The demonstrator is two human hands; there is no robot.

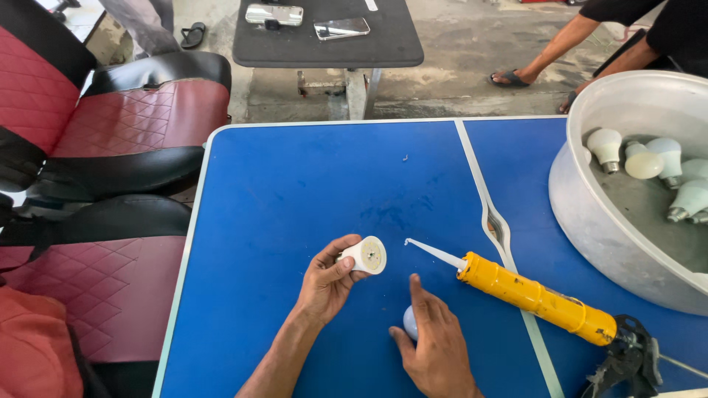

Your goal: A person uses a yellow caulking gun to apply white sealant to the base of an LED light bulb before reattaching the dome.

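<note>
Two hands: left (328, 284) grips ribbed white bulb base (366, 255), right (436, 346) covers smooth dome (409, 322).

White bulb base (366, 255) held up; pale dome (410, 322) on table.

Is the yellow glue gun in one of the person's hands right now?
No, the yellow caulking gun lies on the blue table, while the left hand holds a white bulb base and the right hand covers a dome.

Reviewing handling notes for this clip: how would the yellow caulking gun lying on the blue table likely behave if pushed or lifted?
The yellow caulking gun lies flat on the blue table, and its round tube might roll, though the black trigger frame probably stops it. It looks rigid, likely heavy at the handle end. Its thin white nozzle seems wet-tipped, so may smear.
</note>
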